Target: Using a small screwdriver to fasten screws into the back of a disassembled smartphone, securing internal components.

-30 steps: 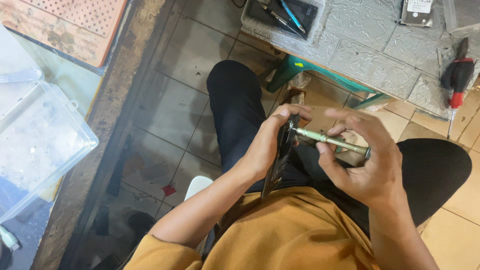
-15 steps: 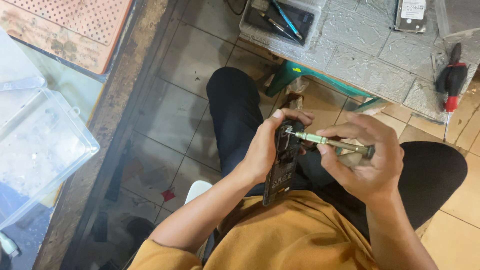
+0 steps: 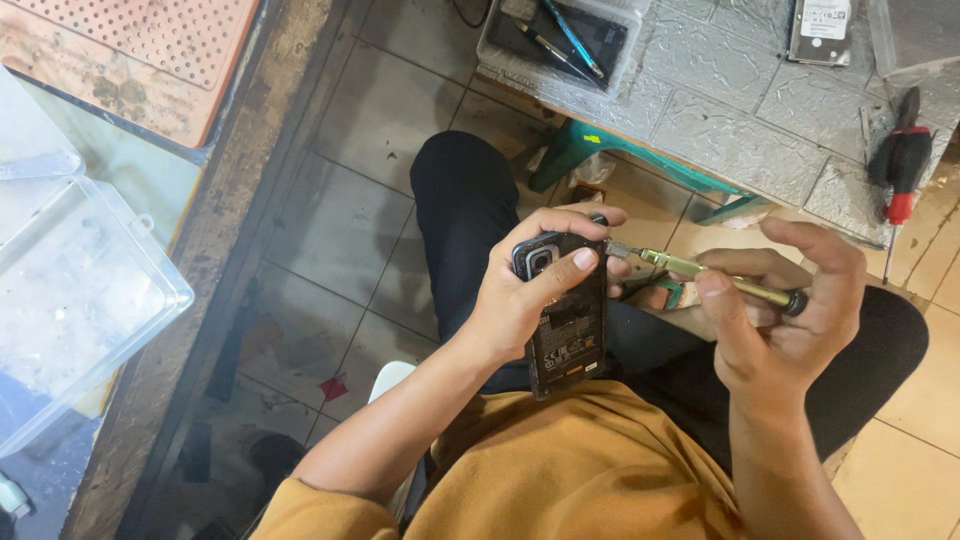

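Our left hand (image 3: 520,300) grips the phone (image 3: 566,310); our right hand (image 3: 790,310) pinches the screwdriver (image 3: 700,270) at its edge, where a slip could gouge it.

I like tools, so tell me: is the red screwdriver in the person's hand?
No, the red screwdriver lies on the table, while the right hand holds a thin gold one.

Bare tiled floor (image 3: 380,190) lies open to the left of the black-trousered knee (image 3: 460,200) as far as the wooden bench edge (image 3: 240,240). A clear plastic box (image 3: 70,300) fills the near left. Far right, a grey textured board (image 3: 720,110) carrying a tool tray (image 3: 560,40) and a red-handled screwdriver (image 3: 900,170) blocks passage above the green stool (image 3: 620,155).
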